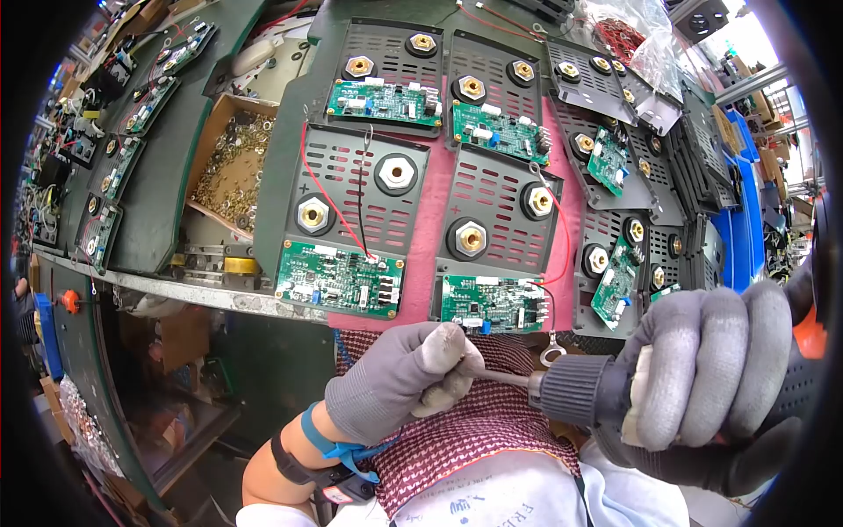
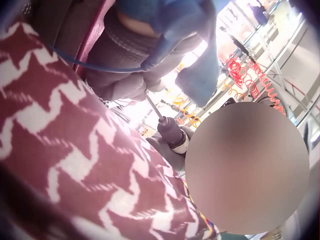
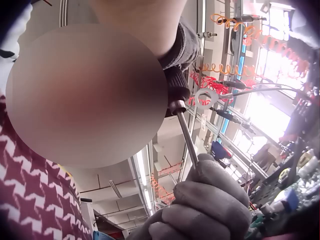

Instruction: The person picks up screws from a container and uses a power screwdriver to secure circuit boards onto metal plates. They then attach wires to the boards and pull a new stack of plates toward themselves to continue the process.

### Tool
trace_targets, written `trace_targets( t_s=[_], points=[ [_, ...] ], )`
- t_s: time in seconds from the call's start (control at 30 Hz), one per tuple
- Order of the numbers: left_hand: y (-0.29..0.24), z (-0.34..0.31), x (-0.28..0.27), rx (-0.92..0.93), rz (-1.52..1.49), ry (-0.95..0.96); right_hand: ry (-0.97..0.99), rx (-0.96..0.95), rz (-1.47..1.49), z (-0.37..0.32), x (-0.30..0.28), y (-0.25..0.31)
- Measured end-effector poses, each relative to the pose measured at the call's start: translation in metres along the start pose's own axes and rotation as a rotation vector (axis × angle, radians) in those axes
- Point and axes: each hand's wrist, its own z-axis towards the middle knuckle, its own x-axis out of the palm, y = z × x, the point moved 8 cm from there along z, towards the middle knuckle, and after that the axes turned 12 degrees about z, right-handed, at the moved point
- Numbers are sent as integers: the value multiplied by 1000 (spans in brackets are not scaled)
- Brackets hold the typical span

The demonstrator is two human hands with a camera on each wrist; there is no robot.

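My gloved right hand [image 1: 707, 373] grips a black power screwdriver [image 1: 575, 391], held level in front of the body at the table's near edge. Its long metal bit [image 1: 502, 376] points left. The gloved left hand [image 1: 399, 378] pinches the far end of that bit between thumb and curled fingers, so the bit's tip is hidden. In the right wrist view the same bit [image 3: 188, 137] runs down into the curled left fingers [image 3: 207, 200]. A ring terminal [image 1: 552, 353] on a black wire hangs just above the screwdriver's nose, below a green circuit board [image 1: 494, 303].
Slotted dark metal plates [image 1: 364, 176] with hex nuts and circuit boards lie in rows on a pink mat [image 1: 423, 246]. More plates [image 1: 606, 149] are stacked at the right. A cardboard box [image 1: 233, 162] of small brass parts stands left. A blue bin [image 1: 746, 220] is far right.
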Motion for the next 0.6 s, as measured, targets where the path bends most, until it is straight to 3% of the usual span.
trace_targets(
  t_s=[0.23,0.47,0.6],
  points=[
    [-1,-2,-5,-29,141,-84,46,84,49,4,-11,11],
    [-4,-1,-3,26,130,-76,29,221,102,-3,-28,18],
    [-4,1,-2,26,97,-117,-41,208,92,-1,-29,20]
  ],
)
